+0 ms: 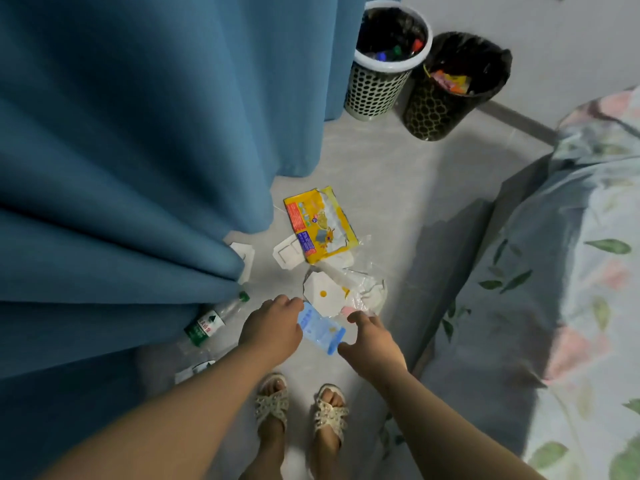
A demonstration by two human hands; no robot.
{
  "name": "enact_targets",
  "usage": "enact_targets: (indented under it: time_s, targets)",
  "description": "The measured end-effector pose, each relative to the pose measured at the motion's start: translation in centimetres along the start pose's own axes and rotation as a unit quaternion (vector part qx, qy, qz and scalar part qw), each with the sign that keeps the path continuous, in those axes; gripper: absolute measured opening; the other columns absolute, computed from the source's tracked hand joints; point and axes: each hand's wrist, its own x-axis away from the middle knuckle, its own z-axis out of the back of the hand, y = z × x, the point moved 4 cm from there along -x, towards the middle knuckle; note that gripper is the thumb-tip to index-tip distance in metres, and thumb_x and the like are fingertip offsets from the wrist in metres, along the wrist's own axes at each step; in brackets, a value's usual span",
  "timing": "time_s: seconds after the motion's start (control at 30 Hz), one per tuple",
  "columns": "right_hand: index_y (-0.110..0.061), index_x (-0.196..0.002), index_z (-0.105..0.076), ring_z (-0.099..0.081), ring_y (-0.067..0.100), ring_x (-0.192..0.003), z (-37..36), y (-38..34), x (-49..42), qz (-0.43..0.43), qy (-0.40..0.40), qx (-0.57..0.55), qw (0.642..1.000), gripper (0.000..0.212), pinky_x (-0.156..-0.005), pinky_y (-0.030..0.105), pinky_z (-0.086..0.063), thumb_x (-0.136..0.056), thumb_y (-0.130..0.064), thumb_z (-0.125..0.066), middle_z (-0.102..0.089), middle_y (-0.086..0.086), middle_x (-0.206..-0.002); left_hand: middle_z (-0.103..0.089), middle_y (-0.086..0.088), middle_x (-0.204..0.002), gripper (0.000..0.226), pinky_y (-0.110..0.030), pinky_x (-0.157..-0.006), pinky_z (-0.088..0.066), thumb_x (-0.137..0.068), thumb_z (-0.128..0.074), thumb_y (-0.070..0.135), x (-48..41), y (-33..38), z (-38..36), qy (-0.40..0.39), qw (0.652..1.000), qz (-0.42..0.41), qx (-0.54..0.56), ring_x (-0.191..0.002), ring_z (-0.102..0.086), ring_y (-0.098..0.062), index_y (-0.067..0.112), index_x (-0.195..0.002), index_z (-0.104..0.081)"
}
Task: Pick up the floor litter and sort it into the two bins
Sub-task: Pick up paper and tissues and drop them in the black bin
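1. Holding the blue packet (320, 329) by its left end, your left hand (273, 327) has its fingers curled round it. The packet hangs over the floor (398, 188), toward its near edge, just ahead of your sandals (272, 400).
2. Your right hand (372, 344) is spread wide and grips nothing. Its thumb sits just beside the packet's right end; you cannot tell from this view whether it touches.
3. Just past your hands, a white paper (325, 296) with orange spots lies on the floor among crumpled clear film.
4. Farther on lies a yellow wrapper (320, 225), its near-left corner overlapping a white card (287, 252).
5. At the floor's left edge, a bottle (214, 320) with a green cap lies against the curtain (121, 168).
6. At the floor's far edge stand the two bins, just beside each other. The white bin (375, 88) on the left holds bottles with coloured caps; the black bin (436, 109) on the right holds wrappers.
7. Along the floor's right edge runs a bed (571, 271) with a floral sheet.
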Motion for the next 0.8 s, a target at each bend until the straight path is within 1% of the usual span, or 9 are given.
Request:
enact_targets:
  time_s: [0.17, 0.27, 0.4, 0.57, 0.63, 0.7, 0.73, 0.8]
  targets:
    - [-0.026, -0.137, -0.036, -0.051, 0.023, -0.117, -6.3, 5.2, -8.3, -0.013, 0.010, -0.013, 1.000, 0.055, -0.094, 0.040, -0.051, -0.087, -0.028, -0.057, -0.043, 0.003, -0.140, -0.047, -0.004, -0.131, 0.035, -0.033, -0.090, -0.044, -0.095, -0.042, 0.020, -7.7, -1.2, -8.9, -0.009, 0.999, -0.016, -0.028, -0.119, -0.047, -0.024, 0.020, -0.130, -0.044]
    - [-0.025, -0.137, -0.035, -0.048, 0.025, -0.121, -9.8, 7.7, -13.8, -0.013, 0.017, -0.015, 1.000, 0.054, -0.096, 0.039, -0.048, -0.087, -0.028, -0.055, -0.042, 0.003, -0.140, -0.045, -0.003, -0.132, 0.033, -0.034, -0.092, -0.042, -0.094, -0.044, 0.020, -12.8, -2.4, -14.1, -0.019, 0.998, -0.028, -0.051, -0.121, -0.045, -0.024, 0.018, -0.128, -0.044]
    - [-0.025, -0.138, -0.036, -0.046, 0.026, -0.123, -13.5, 10.2, -21.3, 0.001, 0.036, -0.026, 0.999, 0.053, -0.100, 0.038, -0.044, -0.088, -0.028, -0.054, -0.040, 0.003, -0.142, -0.043, -0.004, -0.134, 0.037, -0.035, -0.095, -0.041, -0.094, -0.042, 0.020, -19.7, -3.6, -19.5, 0.002, 0.995, -0.060, -0.080, -0.123, -0.043, -0.025, 0.020, -0.131, -0.042]
    - [-0.022, -0.139, -0.038, -0.039, 0.025, -0.128, -15.0, 11.6, -28.5, 0.021, 0.121, -0.010, 0.992, 0.051, -0.104, 0.037, -0.035, -0.089, -0.027, -0.049, -0.039, 0.003, -0.143, -0.034, 0.000, -0.143, 0.044, -0.035, -0.100, -0.040, -0.092, -0.045, 0.021, -26.9, -4.8, -22.7, 0.057, 0.989, -0.112, -0.077, -0.127, -0.040, -0.024, 0.023, -0.135, -0.038]
    - [-0.023, -0.139, -0.037, -0.036, 0.025, -0.128, -15.0, 11.5, -30.3, 0.039, 0.159, 0.009, 0.986, 0.053, -0.104, 0.034, -0.033, -0.088, -0.027, -0.051, -0.038, 0.002, -0.143, -0.027, 0.000, -0.148, 0.049, -0.036, -0.105, -0.037, -0.091, -0.048, 0.025, -29.2, -5.2, -22.9, 0.079, 0.986, -0.127, -0.071, -0.133, -0.033, -0.023, 0.023, -0.138, -0.035]
    - [-0.023, -0.139, -0.037, -0.034, 0.024, -0.129, -15.1, 11.5, -31.6, 0.059, 0.188, 0.025, 0.980, 0.055, -0.105, 0.032, -0.031, -0.087, -0.028, -0.052, -0.037, 0.001, -0.143, -0.018, 0.001, -0.153, 0.057, -0.038, -0.111, -0.031, -0.088, -0.052, 0.028, -30.8, -5.4, -23.1, 0.102, 0.982, -0.138, -0.077, -0.139, -0.023, -0.022, 0.025, -0.141, -0.032]
    - [-0.023, -0.140, -0.036, -0.033, 0.024, -0.130, -15.1, 11.6, -32.1, 0.067, 0.195, 0.032, 0.978, 0.056, -0.105, 0.032, -0.030, -0.087, -0.028, -0.053, -0.036, 0.000, -0.143, -0.013, 0.001, -0.155, 0.062, -0.038, -0.113, -0.027, -0.087, -0.054, 0.031, -31.3, -5.4, -23.5, 0.104, 0.981, -0.143, -0.080, -0.142, -0.016, -0.022, 0.026, -0.143, -0.029]
    - [-0.023, -0.140, -0.034, -0.031, 0.024, -0.131, -15.4, 11.9, -32.7, 0.071, 0.199, 0.042, 0.976, 0.058, -0.106, 0.032, -0.029, -0.086, -0.029, -0.054, -0.033, 0.000, -0.145, 0.003, 0.002, -0.158, 0.073, -0.041, -0.117, -0.017, -0.086, -0.056, 0.037, -31.9, -5.3, -24.6, 0.084, 0.983, -0.140, -0.084, -0.146, 0.000, -0.024, 0.030, -0.147, -0.017]
